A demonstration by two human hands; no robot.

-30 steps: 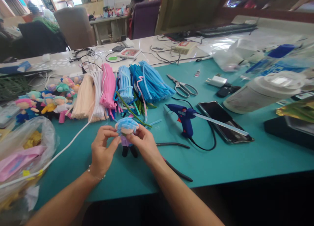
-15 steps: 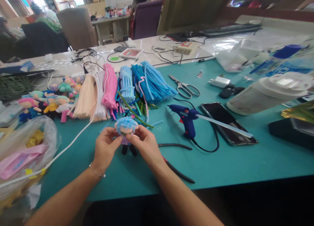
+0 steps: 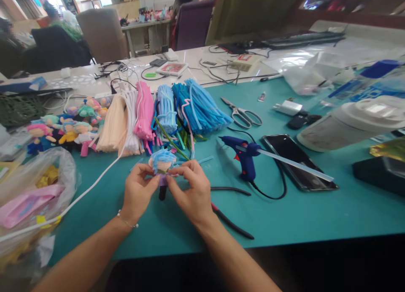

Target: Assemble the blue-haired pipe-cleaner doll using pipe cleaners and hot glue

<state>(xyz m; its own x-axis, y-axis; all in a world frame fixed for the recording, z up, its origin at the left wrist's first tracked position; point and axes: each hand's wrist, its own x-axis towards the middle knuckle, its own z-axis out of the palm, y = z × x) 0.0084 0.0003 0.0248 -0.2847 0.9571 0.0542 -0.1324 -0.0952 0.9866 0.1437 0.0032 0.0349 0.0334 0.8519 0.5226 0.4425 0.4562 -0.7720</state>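
A small doll [image 3: 163, 160] with blue pipe-cleaner hair, a purple body and black legs is held upright between my two hands. My left hand [image 3: 141, 186] pinches its left side with thumb and fingers. On the other side my right hand [image 3: 190, 188] grips the doll near its neck and body. Part of the body is covered by my fingers. Just beyond the doll lie bundles of pipe cleaners: peach [image 3: 111, 125], pink [image 3: 144, 110], light blue [image 3: 166, 106] and darker blue [image 3: 205, 106].
A blue glue gun [image 3: 245, 155] with a long glue stick lies right of my hands beside a phone [image 3: 294, 161]. Scissors [image 3: 242, 112], black-handled pliers [image 3: 234, 222] and a white tumbler [image 3: 344, 123] are there too. Finished dolls [image 3: 68, 127] and a plastic bag [image 3: 65, 169] sit left.
My right hand has shifted from the doll's head down toward its neck and body, and its fingers have changed grip. The doll has turned a little. The whole view has drifted slightly.
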